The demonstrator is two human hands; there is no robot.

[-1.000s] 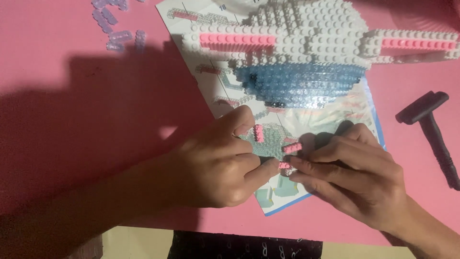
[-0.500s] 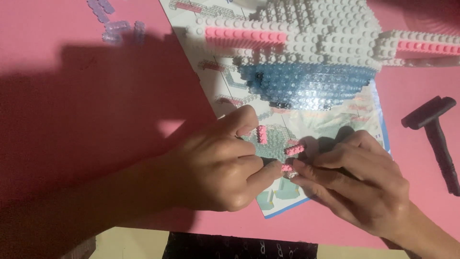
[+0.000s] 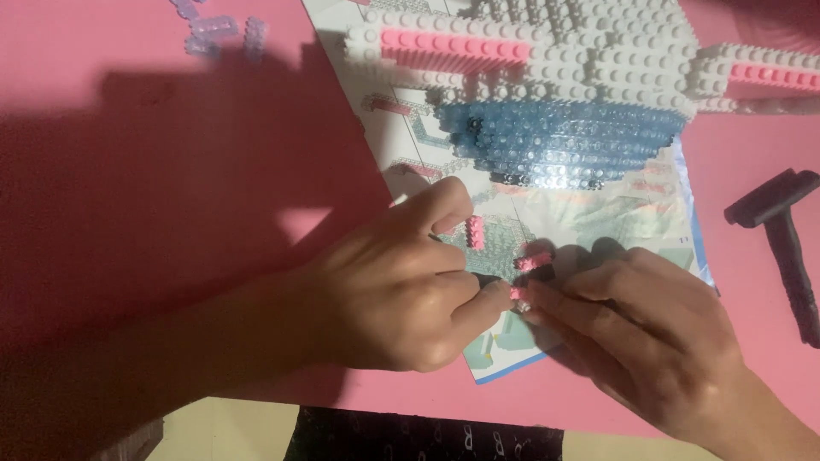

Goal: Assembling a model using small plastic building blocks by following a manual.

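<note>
Both hands (image 3: 393, 290) unmoved, pinching pink bricks (image 3: 534, 260)

Two bare hands (image 3: 401, 290), forearms uncovered (no sleeves, rings or watch); dark patterned garment (image 3: 427, 435) at bottom.

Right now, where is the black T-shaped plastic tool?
In the head view, the black T-shaped plastic tool lies on the pink table at the far right edge, right of the printed instruction sheet and beyond the right hand.

the big block model (image 3: 555, 94) and instruction sheet (image 3: 598, 213) have slid up the view; both hands barely shifted.
</note>
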